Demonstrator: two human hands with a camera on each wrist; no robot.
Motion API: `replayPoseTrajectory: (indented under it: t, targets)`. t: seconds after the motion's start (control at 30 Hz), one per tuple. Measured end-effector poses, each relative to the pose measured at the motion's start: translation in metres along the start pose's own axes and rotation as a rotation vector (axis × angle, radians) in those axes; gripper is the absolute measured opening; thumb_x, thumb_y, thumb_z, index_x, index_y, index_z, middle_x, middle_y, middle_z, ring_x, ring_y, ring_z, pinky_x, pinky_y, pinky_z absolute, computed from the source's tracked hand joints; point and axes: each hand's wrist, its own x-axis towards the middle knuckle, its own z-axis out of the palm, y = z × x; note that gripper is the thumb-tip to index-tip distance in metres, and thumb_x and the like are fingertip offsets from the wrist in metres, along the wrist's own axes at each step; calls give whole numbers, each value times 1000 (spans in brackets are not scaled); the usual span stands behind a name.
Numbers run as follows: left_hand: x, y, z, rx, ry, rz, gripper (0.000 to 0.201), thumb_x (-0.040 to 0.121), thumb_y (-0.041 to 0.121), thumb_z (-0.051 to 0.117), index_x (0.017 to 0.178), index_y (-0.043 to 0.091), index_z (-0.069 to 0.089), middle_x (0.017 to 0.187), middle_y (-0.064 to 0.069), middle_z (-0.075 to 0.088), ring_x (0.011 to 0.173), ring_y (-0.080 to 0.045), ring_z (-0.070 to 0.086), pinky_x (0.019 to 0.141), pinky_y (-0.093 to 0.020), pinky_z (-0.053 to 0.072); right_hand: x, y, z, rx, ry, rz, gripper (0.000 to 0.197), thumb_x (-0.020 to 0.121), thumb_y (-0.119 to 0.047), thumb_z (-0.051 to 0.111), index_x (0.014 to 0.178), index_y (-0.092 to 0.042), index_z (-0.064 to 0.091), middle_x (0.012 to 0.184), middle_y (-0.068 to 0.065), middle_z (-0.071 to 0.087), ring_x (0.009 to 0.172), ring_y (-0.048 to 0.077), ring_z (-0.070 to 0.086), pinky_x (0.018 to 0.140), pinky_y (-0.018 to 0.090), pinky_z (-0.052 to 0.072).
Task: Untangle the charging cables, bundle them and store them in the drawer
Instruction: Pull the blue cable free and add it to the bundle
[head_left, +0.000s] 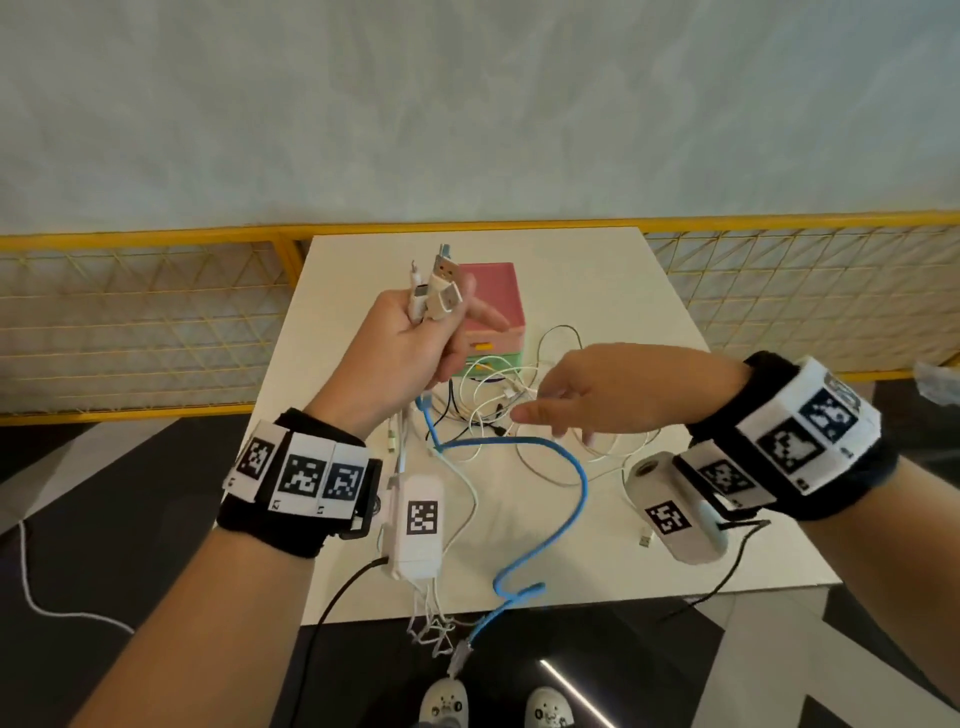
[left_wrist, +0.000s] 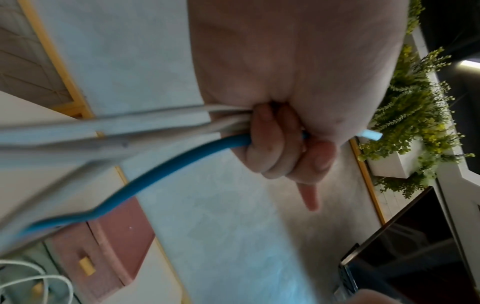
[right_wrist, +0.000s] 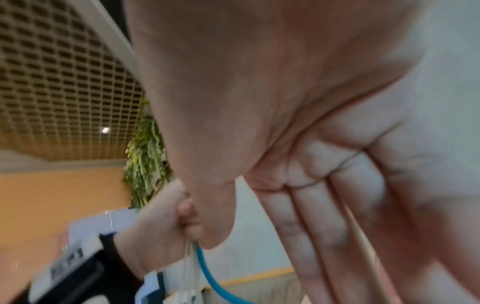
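My left hand is raised over the white table and grips a bunch of cable plug ends that stick up out of the fist. The left wrist view shows its fingers curled round white cables and a blue cable. The blue cable trails down across the table and off the front edge. A tangle of white cables lies before the pink and green drawer box. My right hand hovers above the tangle, fingers straight and holding nothing.
A yellow mesh fence runs behind the table. A loose USB plug lies near the table's front right. Cable ends hang past the front edge above my shoes. A green plant stands off to the side.
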Motion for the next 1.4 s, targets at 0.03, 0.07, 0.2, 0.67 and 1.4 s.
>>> replayPoseTrajectory:
  t: [0.03, 0.07, 0.2, 0.67, 1.4]
  targets:
    - [-4, 3, 1, -18, -25, 6, 49, 104, 33, 36, 89, 6, 74, 48, -6, 50, 45, -17, 38, 48, -21, 33, 0, 1, 2, -62, 64, -13, 52, 90, -62, 37, 97, -20, 67, 91, -8, 69, 87, 15, 66, 81, 30, 50]
    - [-8, 7, 2, -28, -50, 24, 50, 105, 31, 34, 91, 4, 75, 55, -8, 58, 50, -20, 44, 49, -21, 35, 1, -1, 3, -70, 122, -52, 50, 91, -60, 37, 105, -20, 64, 101, -7, 68, 94, 15, 64, 86, 32, 49]
    - [-15, 26, 8, 38, -113, 122, 48, 107, 23, 26, 107, 10, 73, 102, -4, 72, 100, 0, 63, 81, -7, 43, 4, -15, 8, 169, 210, -294, 48, 95, -47, 42, 128, -15, 52, 129, -5, 58, 116, 10, 54, 100, 23, 41]
    - [-22, 34, 21, 46, -11, 100, 66, 106, 31, 32, 56, -6, 52, 77, -5, 75, 74, -15, 69, 79, -18, 49, 16, -45, 61, 1035, 350, -590, 11, 99, -17, 30, 93, -14, 39, 67, -5, 37, 54, 4, 31, 47, 22, 29]
    - [-23, 17, 20, -72, 111, 3, 57, 104, 38, 38, 50, 18, 37, 53, -4, 36, 37, -8, 29, 40, -19, 25, 62, 88, 178, 350, -84, -55, 82, 61, -45, 83, 132, -27, 45, 127, -5, 36, 119, 13, 40, 104, 30, 33]
